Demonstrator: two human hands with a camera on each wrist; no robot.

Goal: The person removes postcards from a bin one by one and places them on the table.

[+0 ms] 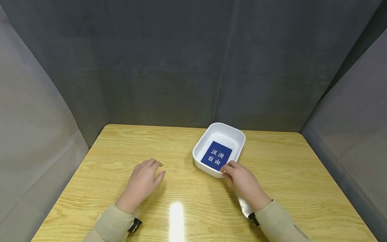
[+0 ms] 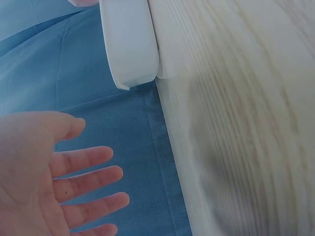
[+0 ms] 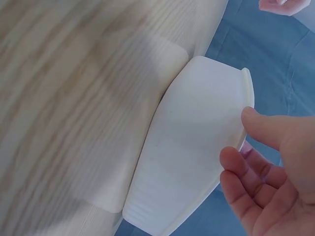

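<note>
Right hand: my right hand [image 1: 243, 183] sits at the near rim of the tray, fingertips [image 1: 227, 169] on its edge; the right wrist view shows my fingers [image 3: 236, 169] loosely bent beside the wall, not clearly clamped on it.
Tray: a white, smooth plastic rectangular tray [image 1: 237, 136] with rounded corners and a thin lip, directly ahead of my right hand and well off to the right of my left.
Card: a flat dark blue card with white characters [image 1: 216, 157] lies on the tray floor, just beyond my right fingertips.
Left hand: my left hand [image 1: 142, 183] rests palm down on the table, fingers relaxed and slightly spread, holding nothing.
Table: glossy light wooden table with visible grain [image 1: 290, 174], under both hands.
Backdrop: grey, soft-looking cloth walls [image 1: 169, 67] beyond the tray.
</note>
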